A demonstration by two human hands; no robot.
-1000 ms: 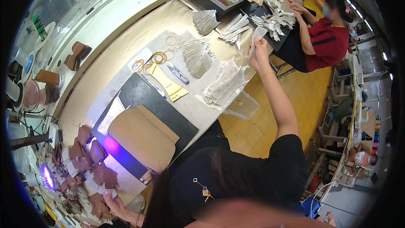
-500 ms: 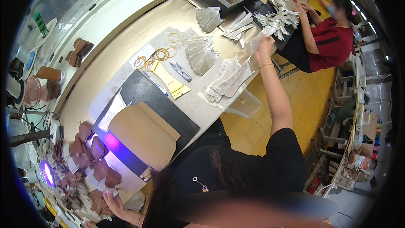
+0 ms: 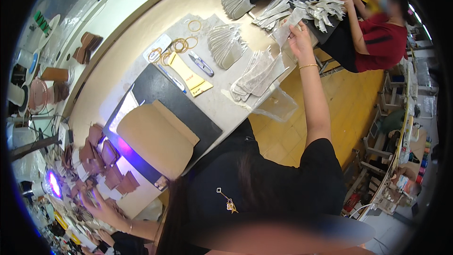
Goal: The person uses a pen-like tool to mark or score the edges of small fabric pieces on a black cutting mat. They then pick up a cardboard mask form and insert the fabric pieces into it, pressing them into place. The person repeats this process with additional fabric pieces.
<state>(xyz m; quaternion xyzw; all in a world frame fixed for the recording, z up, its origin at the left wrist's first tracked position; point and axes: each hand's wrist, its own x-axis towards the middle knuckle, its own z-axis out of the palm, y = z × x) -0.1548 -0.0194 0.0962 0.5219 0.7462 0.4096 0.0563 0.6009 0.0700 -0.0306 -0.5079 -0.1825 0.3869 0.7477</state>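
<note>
My right hand [image 3: 301, 41] reaches out at the upper right, its fingers pinched on a thin whitish strip [image 3: 285, 29]. Beneath and beside that strip lie a fan of long pale strips [image 3: 258, 76] and a loose bundle of pale strips [image 3: 273, 11]. At the lower left my left hand [image 3: 104, 210], slightly blurred, is over a heap of small brown leather-like pieces [image 3: 89, 158]. Its fingers look spread, with nothing visible between them. A large tan panel [image 3: 155, 137] lies between my hands on a black mat [image 3: 198, 123].
Thread snips [image 3: 201, 63], a yellow card [image 3: 188, 75] and rubber bands [image 3: 178, 46] lie mid-table near another pale fan [image 3: 227, 45]. A lit purple lamp [image 3: 54, 184] stands left. A co-worker in red [image 3: 382, 42] sits right; another person's black sleeve [image 3: 125, 246] shows lower left.
My left hand has moved up and left, away from the pieces at the table's near edge and over the brown heap. My right hand still holds the whitish strip. The whole view has shifted slightly.
</note>
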